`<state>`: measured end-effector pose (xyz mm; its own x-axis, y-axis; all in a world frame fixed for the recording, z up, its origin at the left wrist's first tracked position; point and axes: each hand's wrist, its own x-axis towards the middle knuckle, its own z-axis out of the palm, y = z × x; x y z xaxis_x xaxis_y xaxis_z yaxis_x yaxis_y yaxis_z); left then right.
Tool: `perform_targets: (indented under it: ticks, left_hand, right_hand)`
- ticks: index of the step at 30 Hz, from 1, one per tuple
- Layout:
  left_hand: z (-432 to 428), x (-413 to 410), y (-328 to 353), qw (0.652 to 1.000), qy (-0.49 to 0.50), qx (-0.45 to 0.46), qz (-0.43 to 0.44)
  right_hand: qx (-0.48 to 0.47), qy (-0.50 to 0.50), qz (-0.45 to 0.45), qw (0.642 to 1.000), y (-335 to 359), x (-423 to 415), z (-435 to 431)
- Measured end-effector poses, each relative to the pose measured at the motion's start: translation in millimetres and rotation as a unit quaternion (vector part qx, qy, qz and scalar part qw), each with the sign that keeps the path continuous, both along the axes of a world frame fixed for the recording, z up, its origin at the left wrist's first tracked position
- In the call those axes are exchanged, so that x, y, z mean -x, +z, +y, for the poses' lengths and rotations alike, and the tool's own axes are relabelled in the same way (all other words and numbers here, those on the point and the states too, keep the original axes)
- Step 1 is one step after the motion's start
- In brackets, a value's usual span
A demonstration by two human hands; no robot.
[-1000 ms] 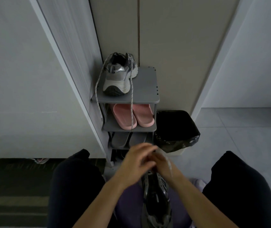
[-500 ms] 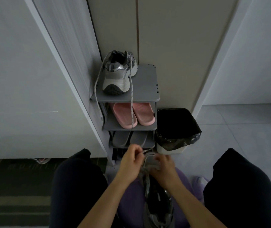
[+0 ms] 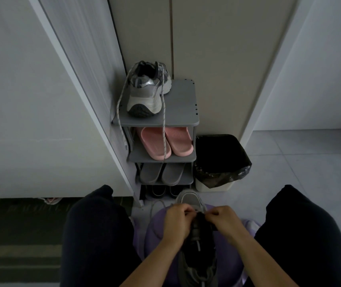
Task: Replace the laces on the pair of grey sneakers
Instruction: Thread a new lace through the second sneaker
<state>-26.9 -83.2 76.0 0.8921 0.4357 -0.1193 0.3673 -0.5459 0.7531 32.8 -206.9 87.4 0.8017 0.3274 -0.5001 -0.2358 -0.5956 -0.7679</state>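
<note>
Dim light over the floor [image 3: 299,162] hides details. At lower centre, our left hand [image 3: 175,222] and right hand [image 3: 225,222] both pinch the lace [image 3: 151,212] of one grey sneaker [image 3: 198,262]; we may skip a hole. Upper centre, the hanging lace [image 3: 164,131] of the second sneaker [image 3: 144,96] could snag.

No readable text, numbers or signs anywhere in view. Closest candidate: faint letter-like marks along the far edge of the dark striped doormat [image 3: 26,209] on the floor, near left, too dim to make out. Light grey mesh sneaker with silver side patch [image 3: 144,96], on top of the grey plastic shoe rack [image 3: 181,109] at far centre: brand not legible.
</note>
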Motion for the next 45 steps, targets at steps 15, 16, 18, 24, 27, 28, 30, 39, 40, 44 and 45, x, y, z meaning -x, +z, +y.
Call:
perform_targets:
  ticks: [15,16,18,24,27,28,30,39,40,44,45]
  left_hand:
    - [-18,-5,-24,0.995,0.096,0.032,-0.005]
    - [-19,-5,-24,0.994,0.106,0.034,-0.006]
    - [-20,-7,-25,0.993,0.112,0.031,-0.005]
    - [-20,-7,-27,0.988,0.149,0.05,-0.003]
    - [-19,-6,-26,0.993,0.113,0.002,0.03]
    - [-18,-6,-24,0.994,0.104,0.0,0.035]
    - [-16,-6,-23,0.995,0.087,0.004,0.042]
    - [-9,16,-20,0.982,0.158,0.102,-0.018]
    - [-8,17,-20,0.976,0.17,0.131,-0.025]
    - [-3,23,-20,0.937,0.246,0.245,-0.044]
    - [-1,25,-21,0.917,0.276,0.286,-0.041]
  right_hand:
    - [-0.145,-0.14,0.12,0.972,-3,3,-2]
    - [-0.145,-0.14,0.121,0.972,-4,3,-1]
    - [-0.145,-0.141,0.118,0.972,-4,3,-1]
    - [-0.157,-0.148,0.125,0.968,-6,6,1]
    - [-0.165,-0.154,0.128,0.966,-11,8,0]
    - [-0.167,-0.152,0.127,0.966,-13,8,1]
    - [-0.169,-0.155,0.125,0.965,-16,10,2]
    - [-0.155,-0.25,-0.01,0.956,7,-11,-11]
    - [-0.174,-0.302,-0.035,0.937,13,-27,-22]
    - [-0.371,-0.512,0.037,0.773,18,-69,-49]
    - [-0.368,-0.512,0.072,0.773,13,-65,-45]
